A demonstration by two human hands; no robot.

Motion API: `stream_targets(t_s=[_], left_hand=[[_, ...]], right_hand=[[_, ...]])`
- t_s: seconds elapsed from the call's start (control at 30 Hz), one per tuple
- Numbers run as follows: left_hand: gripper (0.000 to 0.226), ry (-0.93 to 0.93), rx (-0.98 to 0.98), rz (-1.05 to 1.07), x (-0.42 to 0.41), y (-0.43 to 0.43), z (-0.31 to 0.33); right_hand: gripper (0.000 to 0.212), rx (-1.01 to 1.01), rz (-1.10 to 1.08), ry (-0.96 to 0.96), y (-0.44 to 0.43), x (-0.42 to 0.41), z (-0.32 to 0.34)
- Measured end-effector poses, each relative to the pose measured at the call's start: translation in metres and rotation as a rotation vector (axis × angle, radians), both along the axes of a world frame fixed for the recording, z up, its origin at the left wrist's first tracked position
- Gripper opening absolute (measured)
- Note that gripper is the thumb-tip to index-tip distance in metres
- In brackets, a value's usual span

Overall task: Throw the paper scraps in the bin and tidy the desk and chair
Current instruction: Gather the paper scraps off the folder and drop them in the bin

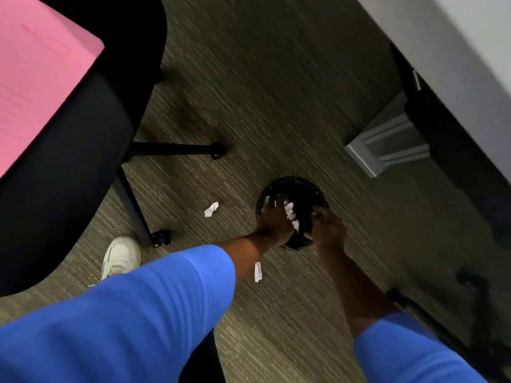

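Observation:
A small round black bin stands on the carpet. My left hand is over its opening, fingers closed around white paper scraps just inside the rim. My right hand curls on the bin's near right rim. One loose scrap lies on the floor left of the bin. Another scrap lies below my left forearm. The black office chair is on the left with a pink sheet on its seat. The white desk fills the top right corner.
The chair's black legs and castors reach toward the bin from the left. A grey metal desk foot rests on the carpet to the upper right of the bin. My white shoe is beside a castor. Dark shapes sit under the desk at right.

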State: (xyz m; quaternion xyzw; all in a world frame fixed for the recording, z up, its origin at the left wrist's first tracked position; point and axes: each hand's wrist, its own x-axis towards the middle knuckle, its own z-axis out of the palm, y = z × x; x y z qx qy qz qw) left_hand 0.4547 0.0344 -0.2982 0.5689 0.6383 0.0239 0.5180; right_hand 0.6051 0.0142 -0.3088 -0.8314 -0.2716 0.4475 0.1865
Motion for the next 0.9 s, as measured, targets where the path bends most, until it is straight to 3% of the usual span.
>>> stream_targets(t_s=[0.07,0.2,0.27,0.37,0.5,0.63,0.8,0.9], left_hand=[[0.063,0.005,-0.022,-0.044,-0.007,0.000,-0.004],[0.062,-0.005,-0.032,0.065,-0.027,-0.007,0.009],[0.074,0.018,-0.077,0.009,-0.042,-0.008,0.023],[0.054,0.048,-0.046,-0.029,-0.070,-0.007,0.047],[0.038,0.019,-0.013,0.102,-0.119,0.000,0.100],[0.024,0.136,0.037,0.201,-0.171,0.008,0.152],[0.013,0.149,0.144,0.337,-0.243,0.009,0.201],[0.015,0.181,0.217,0.395,-0.289,0.012,0.231]], right_hand=[[0.029,0.021,0.070,-0.076,-0.008,0.016,-0.027],[0.039,0.103,0.156,-0.225,-0.026,0.021,-0.058],[0.034,0.119,0.169,-0.248,-0.025,-0.008,-0.031],[0.032,0.169,0.192,-0.253,-0.013,-0.063,0.028],[0.052,0.228,0.195,-0.204,0.003,-0.119,0.072],[0.029,0.175,0.192,-0.188,0.029,-0.180,0.127],[0.039,0.283,0.267,-0.102,0.058,-0.243,0.176],[0.036,0.425,0.365,-0.161,0.076,-0.284,0.208]])
